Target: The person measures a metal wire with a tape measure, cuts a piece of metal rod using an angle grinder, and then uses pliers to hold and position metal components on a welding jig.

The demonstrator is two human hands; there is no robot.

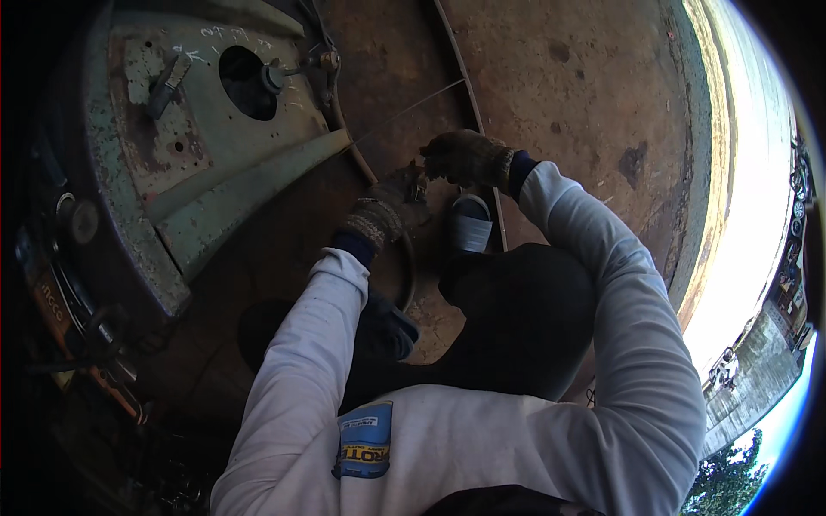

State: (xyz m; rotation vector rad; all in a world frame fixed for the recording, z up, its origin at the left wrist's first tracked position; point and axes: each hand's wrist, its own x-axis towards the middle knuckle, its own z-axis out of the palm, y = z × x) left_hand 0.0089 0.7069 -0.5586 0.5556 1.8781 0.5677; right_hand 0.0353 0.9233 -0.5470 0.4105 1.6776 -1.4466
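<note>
Both hands wear dark, worn knitted gloves and meet just above the floor, in front of my knees. My left hand (397,205) is curled around something small; a bit of it, perhaps metal, shows at the fingertips, but its kind does not. Reaching in from the right, my right hand (469,158) has its fingers bent toward the left fingertips. They look pinched together, and whatever may be between them is hidden. A sandalled foot (471,225) rests below the right hand. A dark hose (409,279) curves along the floor beneath the left hand.
A green, chipped metal machine body (215,198) with a round opening stands at left, a clamp-like metal piece (169,86) on its panel. A long thin metal strip (471,103) crosses the brown floor (594,112). An orange tool case (53,297) lies at far left.
</note>
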